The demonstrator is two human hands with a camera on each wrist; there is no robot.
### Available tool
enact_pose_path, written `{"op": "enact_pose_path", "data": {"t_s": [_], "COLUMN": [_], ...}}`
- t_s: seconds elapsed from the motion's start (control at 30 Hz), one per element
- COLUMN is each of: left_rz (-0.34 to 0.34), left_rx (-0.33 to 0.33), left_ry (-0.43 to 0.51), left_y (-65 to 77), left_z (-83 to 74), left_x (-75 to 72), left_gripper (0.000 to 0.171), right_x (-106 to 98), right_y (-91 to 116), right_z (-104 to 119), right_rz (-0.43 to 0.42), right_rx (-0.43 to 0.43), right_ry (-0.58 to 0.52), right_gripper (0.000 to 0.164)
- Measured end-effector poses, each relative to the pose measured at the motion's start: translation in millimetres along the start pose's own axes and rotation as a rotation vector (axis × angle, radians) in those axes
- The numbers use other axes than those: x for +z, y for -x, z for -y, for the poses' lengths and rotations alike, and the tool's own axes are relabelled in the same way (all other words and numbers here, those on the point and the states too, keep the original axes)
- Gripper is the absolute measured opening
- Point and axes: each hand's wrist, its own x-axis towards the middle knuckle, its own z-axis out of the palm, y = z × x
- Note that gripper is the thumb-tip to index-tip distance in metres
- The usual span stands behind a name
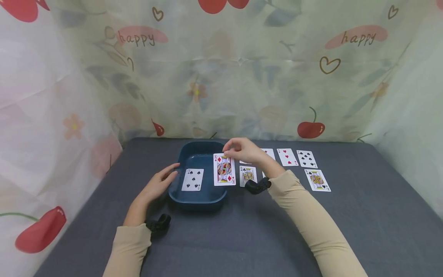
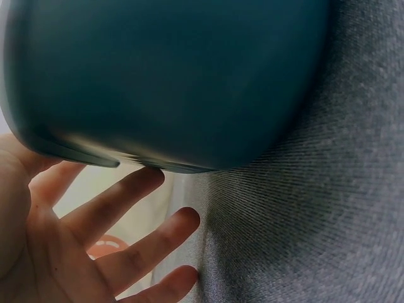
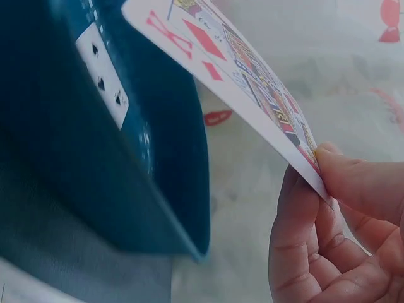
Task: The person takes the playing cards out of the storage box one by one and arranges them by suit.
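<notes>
My right hand (image 1: 245,150) pinches a king of diamonds playing card (image 1: 224,170) by its top edge, between thumb and fingers. The card is face up over the right side of a dark blue plastic bin (image 1: 197,202). Inside the bin lies a five of spades card (image 1: 192,179), face up. In the right wrist view the king (image 3: 252,82) tilts above the bin's rim. My left hand (image 1: 158,186) is at the bin's left side, fingers extended. From the left wrist, its spread fingers (image 2: 120,196) show against the bin's outer wall, a fingertip right at it.
Right of the bin, face-up cards lie in two rows: a red heart card (image 1: 287,157), a black-suit card (image 1: 307,159), a king (image 1: 317,180), another king (image 1: 247,175) and others partly hidden by my right arm. A printed curtain (image 1: 221,96) hangs behind the grey cloth-covered table (image 1: 221,246).
</notes>
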Motion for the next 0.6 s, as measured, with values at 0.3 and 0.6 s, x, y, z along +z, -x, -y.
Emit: {"op": "enact_pose_path", "data": {"t_s": [0.3,0.6], "left_rz": [0.0,0.001], "left_rx": [-0.011,-0.013], "left_ry": [-0.007,0.003], "left_y": [-1.4,-1.3], "left_z": [1.5,0.9], "left_x": [0.2,0.6], "left_gripper": [0.052,0.051], "right_x": [-27,-46], "right_y": [32,61], "right_z": [-29,-67], "right_rz": [-0.073,-0.13], "right_rx": [0.086,0.127], "right_ry": [0.046,0.081], "right_gripper": [0.018,0.017]}}
